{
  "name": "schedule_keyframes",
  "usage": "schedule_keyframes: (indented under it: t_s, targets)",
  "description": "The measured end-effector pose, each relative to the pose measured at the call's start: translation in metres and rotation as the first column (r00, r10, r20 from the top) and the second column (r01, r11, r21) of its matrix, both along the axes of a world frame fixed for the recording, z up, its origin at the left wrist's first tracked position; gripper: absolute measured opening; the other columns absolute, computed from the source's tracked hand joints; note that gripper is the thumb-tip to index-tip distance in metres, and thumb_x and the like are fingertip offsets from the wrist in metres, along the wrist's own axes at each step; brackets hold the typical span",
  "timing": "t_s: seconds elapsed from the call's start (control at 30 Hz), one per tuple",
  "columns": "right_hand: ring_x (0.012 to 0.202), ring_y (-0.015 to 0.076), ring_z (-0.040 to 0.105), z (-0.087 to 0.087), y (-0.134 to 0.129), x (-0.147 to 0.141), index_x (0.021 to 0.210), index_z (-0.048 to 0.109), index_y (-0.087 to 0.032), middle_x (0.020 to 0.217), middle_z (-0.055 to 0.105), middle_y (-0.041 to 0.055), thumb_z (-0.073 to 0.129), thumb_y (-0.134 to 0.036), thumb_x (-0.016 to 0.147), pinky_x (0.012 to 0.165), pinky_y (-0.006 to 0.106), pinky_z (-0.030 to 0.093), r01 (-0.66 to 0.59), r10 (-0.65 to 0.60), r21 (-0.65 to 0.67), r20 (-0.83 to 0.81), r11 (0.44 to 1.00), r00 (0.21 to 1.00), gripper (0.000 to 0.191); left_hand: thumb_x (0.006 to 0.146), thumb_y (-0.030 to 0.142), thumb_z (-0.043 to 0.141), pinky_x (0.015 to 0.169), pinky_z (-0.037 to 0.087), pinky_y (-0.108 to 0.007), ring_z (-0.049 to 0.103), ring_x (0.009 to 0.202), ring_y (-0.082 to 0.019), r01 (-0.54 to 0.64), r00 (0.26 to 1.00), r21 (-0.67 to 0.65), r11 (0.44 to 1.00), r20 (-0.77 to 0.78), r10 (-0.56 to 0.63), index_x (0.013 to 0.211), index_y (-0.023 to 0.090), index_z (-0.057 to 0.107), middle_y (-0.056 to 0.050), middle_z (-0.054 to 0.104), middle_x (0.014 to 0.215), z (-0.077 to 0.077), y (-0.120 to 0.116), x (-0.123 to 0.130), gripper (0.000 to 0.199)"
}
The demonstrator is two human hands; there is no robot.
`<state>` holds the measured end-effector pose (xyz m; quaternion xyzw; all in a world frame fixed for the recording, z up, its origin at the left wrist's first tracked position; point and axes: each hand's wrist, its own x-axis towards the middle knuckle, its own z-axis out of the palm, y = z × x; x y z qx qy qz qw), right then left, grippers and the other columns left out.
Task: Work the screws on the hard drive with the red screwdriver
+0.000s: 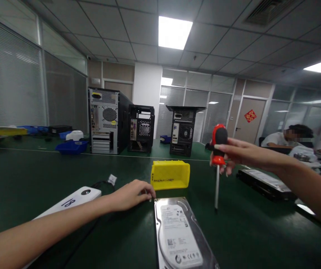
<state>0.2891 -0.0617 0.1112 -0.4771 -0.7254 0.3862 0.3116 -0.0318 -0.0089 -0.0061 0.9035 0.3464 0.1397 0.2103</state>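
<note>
A silver hard drive (178, 233) with a white label lies on the green table (121, 239), near the bottom centre. My left hand (135, 195) rests beside its far left corner, fingers curled together; whether something small is between the fingertips is hidden. To the right of the drive, my right hand (229, 153) holds a red and black screwdriver (219, 144) upright above the table, its metal shaft pointing down. Just beyond the drive stands a yellow bin (171, 175) with its open side facing me.
Three computer cases (109, 123) stand at the back. A white power strip (76, 198) marked 18 lies at left. Another drive (267, 183) in a black frame is at right, under my right forearm. A blue bin (71, 147) is back left. People sit at far right.
</note>
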Motion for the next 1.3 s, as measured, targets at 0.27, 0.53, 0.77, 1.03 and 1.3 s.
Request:
schedule_keyframes:
  t_s: [0.27, 0.53, 0.77, 1.03, 1.3]
  targets:
    - [0.068, 0.0181, 0.064, -0.030, 0.029, -0.033, 0.115, 0.026, -0.019, 0.081, 0.059, 0.0032, 0.050, -0.043, 0.080, 0.060, 0.035, 0.057, 0.043, -0.031, 0.274, -0.047, 0.961, 0.998, 0.048, 0.083, 0.027, 0.047, 0.081, 0.042, -0.027, 0.054, 0.093, -0.016, -0.017, 1.000, -0.008, 1.000, -0.022, 0.017, 0.098, 0.022, 0.062, -0.001, 0.061, 0.099, 0.004, -0.003, 0.000, 0.022]
    - [0.069, 0.0163, 0.064, -0.048, 0.036, -0.028, 0.109, 0.029, -0.020, 0.082, 0.059, 0.0024, 0.048, -0.043, 0.081, 0.063, 0.036, 0.057, 0.073, -0.049, 0.257, -0.097, 0.964, 0.994, 0.041, 0.083, 0.026, 0.047, 0.080, 0.042, -0.028, 0.055, 0.092, -0.017, -0.012, 1.000, -0.007, 1.000, -0.018, 0.012, 0.099, 0.022, 0.061, -0.001, 0.061, 0.099, 0.004, -0.004, 0.000, 0.022]
    - [0.068, 0.0156, 0.064, -0.048, 0.035, -0.030, 0.107, 0.030, -0.021, 0.080, 0.060, 0.0021, 0.048, -0.041, 0.081, 0.061, 0.034, 0.058, 0.056, -0.030, 0.228, -0.118, 0.972, 0.993, 0.038, 0.083, 0.024, 0.047, 0.080, 0.042, -0.026, 0.055, 0.091, -0.015, 0.000, 1.000, 0.004, 1.000, -0.012, 0.000, 0.099, 0.021, 0.061, -0.001, 0.061, 0.098, 0.001, -0.001, 0.000, 0.021]
    - [0.067, 0.0167, 0.064, -0.050, 0.038, -0.030, 0.109, 0.030, -0.021, 0.079, 0.060, 0.0023, 0.049, -0.041, 0.081, 0.062, 0.037, 0.058, 0.019, 0.008, 0.221, -0.122, 0.975, 0.993, 0.039, 0.083, 0.023, 0.047, 0.079, 0.042, -0.025, 0.056, 0.090, -0.015, 0.001, 1.000, 0.021, 1.000, -0.019, 0.000, 0.099, 0.021, 0.061, -0.001, 0.061, 0.098, 0.001, -0.001, 0.000, 0.022]
    - [0.069, 0.0174, 0.065, -0.048, 0.036, -0.030, 0.110, 0.029, -0.020, 0.079, 0.060, 0.0023, 0.050, -0.041, 0.081, 0.061, 0.036, 0.058, 0.030, 0.002, 0.231, -0.135, 0.972, 0.991, 0.041, 0.083, 0.022, 0.048, 0.081, 0.042, -0.026, 0.054, 0.092, -0.015, -0.028, 0.999, 0.021, 0.999, -0.041, 0.029, 0.100, 0.021, 0.061, -0.001, 0.061, 0.099, 0.005, -0.005, 0.001, 0.022]
